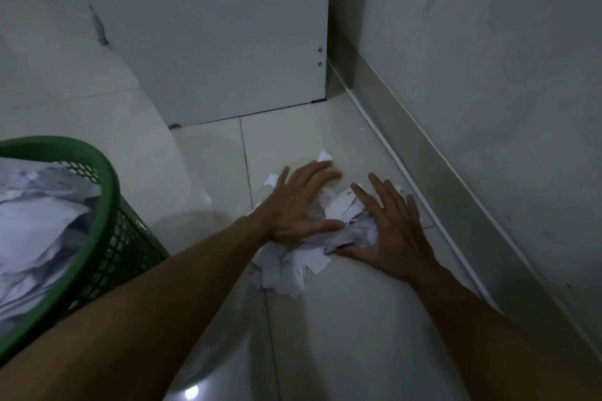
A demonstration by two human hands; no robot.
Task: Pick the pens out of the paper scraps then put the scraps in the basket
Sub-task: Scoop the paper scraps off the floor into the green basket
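Note:
A small heap of white paper scraps [299, 265] lies on the pale floor tiles near the wall. My left hand [301, 205] lies flat on the heap's left side, fingers spread. My right hand [389, 231] presses against the heap's right side, fingers spread, thumb under the paper's edge. The scraps are bunched between both palms. A green mesh basket [110, 205] stands at the left, holding several paper scraps. No pens are visible.
A white cabinet panel [211, 32] stands on the floor behind the heap. A grey wall with a metal skirting [433, 153] runs along the right. A single loose scrap [324, 156] lies just beyond my left fingers.

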